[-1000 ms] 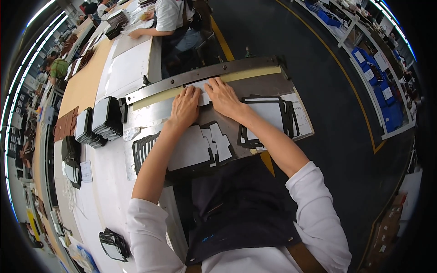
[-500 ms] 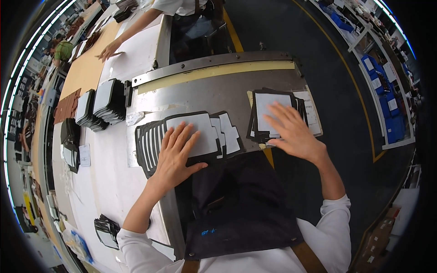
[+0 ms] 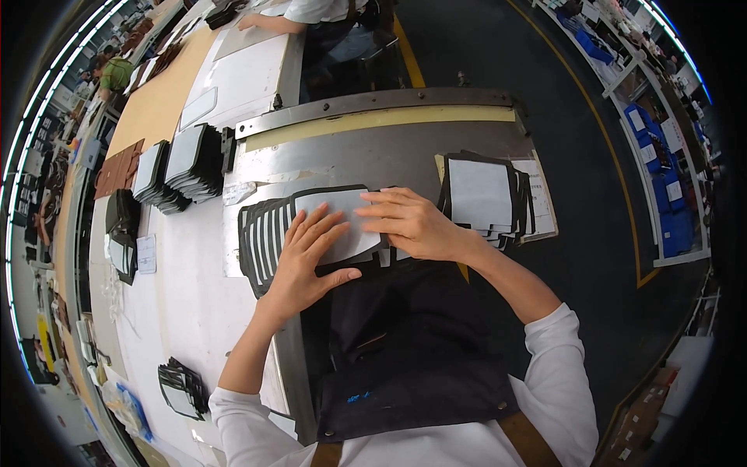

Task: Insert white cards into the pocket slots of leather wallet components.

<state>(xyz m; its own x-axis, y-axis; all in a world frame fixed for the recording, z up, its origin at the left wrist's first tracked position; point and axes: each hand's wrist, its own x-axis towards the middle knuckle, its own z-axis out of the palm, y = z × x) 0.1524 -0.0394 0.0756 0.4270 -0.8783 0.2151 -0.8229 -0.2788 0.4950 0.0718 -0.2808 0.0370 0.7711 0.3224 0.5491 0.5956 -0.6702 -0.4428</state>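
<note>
surface (image 3: 373, 156): grey metal sheet, yellow strip along far edge, white worktop to the left.
fanned row of cards (image 3: 268, 233): grey faces, black edges, overlapping like shingles, spread left to right across the near part of the surface; long axis of the row crosswise, each card standing near-to-far.
second stack (image 3: 482, 194): same cards, well to the right, untouched.
top card (image 3: 334, 214): right end of the row, under both hands, lying flat.
left hand (image 3: 307, 261): grip open, fingers spread flat, pressing the row, pointing away and rightward.
right hand (image 3: 412, 226): grip loosely curled, fingertips on top card's right edge, pointing left; nearer hand to that card.
</note>
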